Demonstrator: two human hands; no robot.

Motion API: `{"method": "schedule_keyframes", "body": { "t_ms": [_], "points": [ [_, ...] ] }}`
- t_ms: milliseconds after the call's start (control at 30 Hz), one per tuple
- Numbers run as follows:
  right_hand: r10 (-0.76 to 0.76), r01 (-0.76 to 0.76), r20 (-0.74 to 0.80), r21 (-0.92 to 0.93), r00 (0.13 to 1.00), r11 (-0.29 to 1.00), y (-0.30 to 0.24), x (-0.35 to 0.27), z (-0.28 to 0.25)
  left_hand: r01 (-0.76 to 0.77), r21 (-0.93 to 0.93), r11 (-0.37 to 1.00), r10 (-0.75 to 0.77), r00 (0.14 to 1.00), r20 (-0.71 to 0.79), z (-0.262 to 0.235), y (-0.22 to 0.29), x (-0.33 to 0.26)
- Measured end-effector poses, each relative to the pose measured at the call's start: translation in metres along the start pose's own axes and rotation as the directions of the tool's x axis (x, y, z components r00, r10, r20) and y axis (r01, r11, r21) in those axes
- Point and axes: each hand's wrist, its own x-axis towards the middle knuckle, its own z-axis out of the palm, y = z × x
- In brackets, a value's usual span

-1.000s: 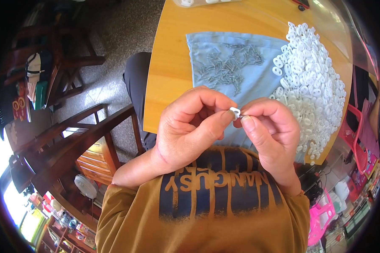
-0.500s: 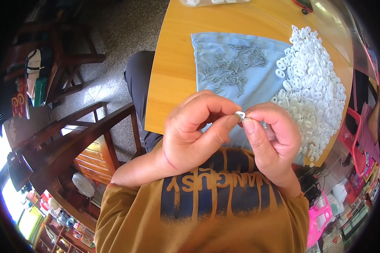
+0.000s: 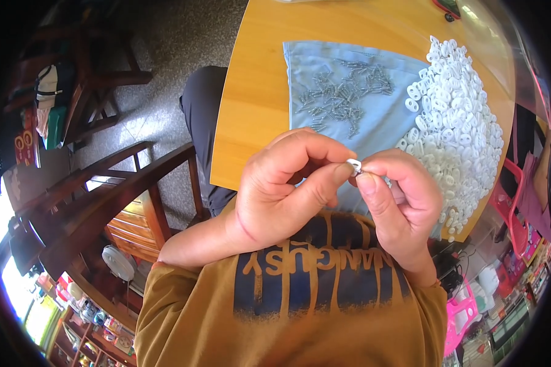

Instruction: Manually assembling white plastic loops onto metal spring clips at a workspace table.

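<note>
My left hand [image 3: 281,189] pinches a small white plastic cord lock [image 3: 354,164] between thumb and forefinger, its hole showing. Close against it, my right hand [image 3: 404,202] is closed with thumb and forefinger on a tiny grey piece that looks like a metal spring, mostly covered by the fingertips. Both hands are raised in front of my chest, over the near edge of the table. Beyond them, many loose metal springs [image 3: 343,101] lie scattered on a light blue cloth [image 3: 379,125]. To the right is a large heap of white cord locks [image 3: 456,128], each oval with holes.
The cloth and heap lie on a yellow wooden table [image 3: 251,122]. A dark wooden chair [image 3: 156,177] stands at the left, with a white fan [image 3: 117,263] below it. At the right are a red plastic chair [image 3: 511,208] and a pink plastic stool [image 3: 460,318].
Both hands sit slightly farther right in the picture, still pressed together. The white cord lock has turned so that its hole shows more. The table's contents look unmoved apart from a small view shift.
</note>
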Motion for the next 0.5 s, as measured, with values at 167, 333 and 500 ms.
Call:
{"method": "schedule_keyframes", "body": {
  "t_ms": [167, 333, 500],
  "points": [
    [0.024, -0.025, -0.009, -0.017, 1.000, 1.000, -0.0019, -0.0002, 0.0014, -0.019, 0.022, 1.000, 0.018, 1.000, 0.014, -0.0017, -0.0028, -0.0002],
    [0.056, -0.056, 0.002, -0.055, 0.998, 0.997, 0.0025, -0.0024, 0.0034, 0.005, 0.029, 1.000, -0.006, 1.000, 0.016, -0.0023, -0.0067, -0.0021],
    [-0.042, 0.046, 0.050, -0.070, 0.998, 0.997, 0.0038, 0.0047, -0.0017, 0.126, -0.140, 0.982, -0.125, 0.992, 0.014, -0.0026, -0.0068, -0.0019]
  ]
}}
